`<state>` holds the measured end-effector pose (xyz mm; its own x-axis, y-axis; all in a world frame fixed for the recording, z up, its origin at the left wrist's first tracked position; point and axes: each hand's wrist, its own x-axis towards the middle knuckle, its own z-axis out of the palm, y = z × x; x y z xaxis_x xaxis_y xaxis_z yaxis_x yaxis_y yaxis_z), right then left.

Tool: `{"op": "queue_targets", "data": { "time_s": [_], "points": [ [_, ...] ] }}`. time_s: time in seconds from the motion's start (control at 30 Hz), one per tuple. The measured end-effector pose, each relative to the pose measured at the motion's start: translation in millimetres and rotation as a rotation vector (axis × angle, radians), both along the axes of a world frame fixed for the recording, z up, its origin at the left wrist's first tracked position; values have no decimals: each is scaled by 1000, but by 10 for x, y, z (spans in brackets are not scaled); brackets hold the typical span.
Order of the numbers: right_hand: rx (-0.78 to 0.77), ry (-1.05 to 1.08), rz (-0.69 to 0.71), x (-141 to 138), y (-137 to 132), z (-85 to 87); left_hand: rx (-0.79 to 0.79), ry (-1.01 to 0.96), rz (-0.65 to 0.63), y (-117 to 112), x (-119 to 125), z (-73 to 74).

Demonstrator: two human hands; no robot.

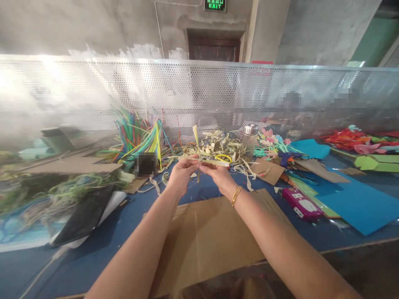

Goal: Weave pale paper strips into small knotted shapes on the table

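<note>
My left hand (181,171) and my right hand (218,174) meet above the blue table (149,199), fingers pinched together. Between them they hold pale yellow-green paper strips (197,143): one strip stands upright above the fingers, another lies crosswise from hand to hand. A gold bracelet (236,196) circles my right wrist. Just beyond the hands lies a heap of cut pale paper strips (218,145) with a yellow loop (223,158) in it.
Brown cardboard (205,241) lies under my forearms. A bundle of coloured sticks (140,137) stands at the left, a metal flask (249,139) behind the heap. A pink case (302,203), blue sheets (355,203) and coloured paper flowers (274,143) lie to the right. A perforated metal screen (199,91) closes the back.
</note>
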<state>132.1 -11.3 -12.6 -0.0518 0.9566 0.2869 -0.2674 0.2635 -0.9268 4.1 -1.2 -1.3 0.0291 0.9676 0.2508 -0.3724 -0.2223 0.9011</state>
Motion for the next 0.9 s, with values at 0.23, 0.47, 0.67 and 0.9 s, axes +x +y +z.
{"op": "queue_targets", "data": {
  "time_s": [0.23,0.47,0.67,0.9],
  "points": [
    [106,-76,-308,185,49,86,128,88,103,-9,-30,65],
    [483,-696,-527,275,-15,129,216,206,61,5,-29,44],
    [397,-703,-441,222,30,47,181,237,6,-1,-11,20],
    [436,-673,-371,228,17,55,21,244,-48,-36,-6,29]
  ]
}}
